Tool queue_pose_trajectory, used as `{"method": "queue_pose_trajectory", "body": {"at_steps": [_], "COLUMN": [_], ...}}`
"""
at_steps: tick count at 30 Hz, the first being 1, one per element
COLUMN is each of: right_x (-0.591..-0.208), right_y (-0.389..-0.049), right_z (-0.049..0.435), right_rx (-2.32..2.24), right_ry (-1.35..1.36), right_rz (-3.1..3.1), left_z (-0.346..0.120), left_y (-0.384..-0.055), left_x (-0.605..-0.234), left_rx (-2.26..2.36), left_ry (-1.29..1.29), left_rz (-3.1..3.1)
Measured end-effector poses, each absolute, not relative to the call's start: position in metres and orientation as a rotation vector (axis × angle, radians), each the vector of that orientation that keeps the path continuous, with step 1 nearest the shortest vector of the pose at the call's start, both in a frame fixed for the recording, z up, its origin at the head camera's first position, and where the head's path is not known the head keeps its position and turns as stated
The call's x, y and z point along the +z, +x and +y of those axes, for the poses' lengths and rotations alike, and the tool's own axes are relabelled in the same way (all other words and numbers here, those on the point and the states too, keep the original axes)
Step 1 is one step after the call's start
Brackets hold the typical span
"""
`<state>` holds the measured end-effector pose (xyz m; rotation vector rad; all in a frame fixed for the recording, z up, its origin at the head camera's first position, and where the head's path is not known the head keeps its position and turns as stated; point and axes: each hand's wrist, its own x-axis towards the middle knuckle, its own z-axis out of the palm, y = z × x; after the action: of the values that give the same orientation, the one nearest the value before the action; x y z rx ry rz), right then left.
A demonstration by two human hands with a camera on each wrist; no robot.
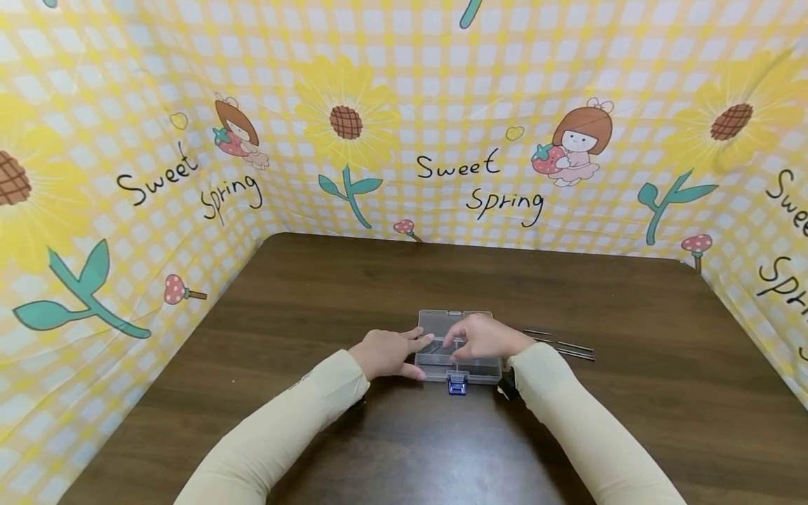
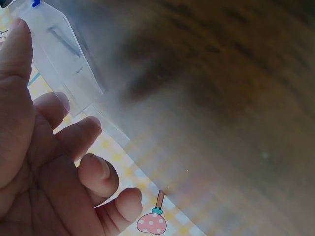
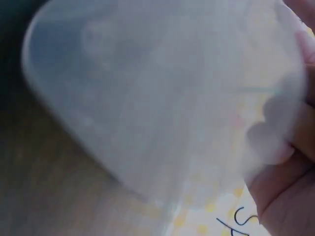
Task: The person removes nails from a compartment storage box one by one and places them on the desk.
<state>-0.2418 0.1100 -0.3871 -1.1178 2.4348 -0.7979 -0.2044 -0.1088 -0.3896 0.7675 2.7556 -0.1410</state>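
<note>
A clear plastic divided box (image 1: 435,372) stands on the table with its lid raised at the back and a blue latch (image 1: 457,384) at the front. My left hand (image 1: 388,353) touches the box's left side, thumb near the front corner and fingertips farther back. In the left wrist view its fingers (image 2: 81,135) are loosely bent beside the clear wall. My right hand (image 1: 481,338) reaches over the compartments from the right, thumb and index finger apart, with nothing visible between them. A thin dark rod (image 2: 64,42) shows through the box in the left wrist view.
Several thin metal rods (image 1: 571,349) lie on the brown table (image 1: 353,287) right of the box, behind the right wrist. Yellow checked cloth (image 1: 404,91) with flowers and lettering hangs around the table's back and sides.
</note>
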Motion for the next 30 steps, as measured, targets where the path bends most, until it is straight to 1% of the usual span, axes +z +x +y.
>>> {"method": "queue_pose_trajectory", "body": {"at_steps": [6, 11, 17, 30], "right_x": [-0.388, -0.386, -0.387, -0.389], "right_y": [-0.238, -0.231, -0.228, -0.228], "right_z": [0.1, 0.096, 0.091, 0.082], "right_rx": [-0.717, -0.53, -0.365, -0.301], "right_ry": [-1.165, -1.176, -1.251, -1.251], "right_rz": [2.433, 2.502, 2.549, 2.492], "left_z": [-0.109, -0.109, -0.109, -0.108], "left_y": [-0.206, -0.205, -0.204, -0.202], "left_x": [-0.391, -0.392, -0.392, -0.389], "left_rx": [-0.149, -0.162, -0.182, -0.194], "left_ry": [0.763, 0.781, 0.791, 0.795], "left_rz": [2.757, 2.765, 2.775, 2.769]}}
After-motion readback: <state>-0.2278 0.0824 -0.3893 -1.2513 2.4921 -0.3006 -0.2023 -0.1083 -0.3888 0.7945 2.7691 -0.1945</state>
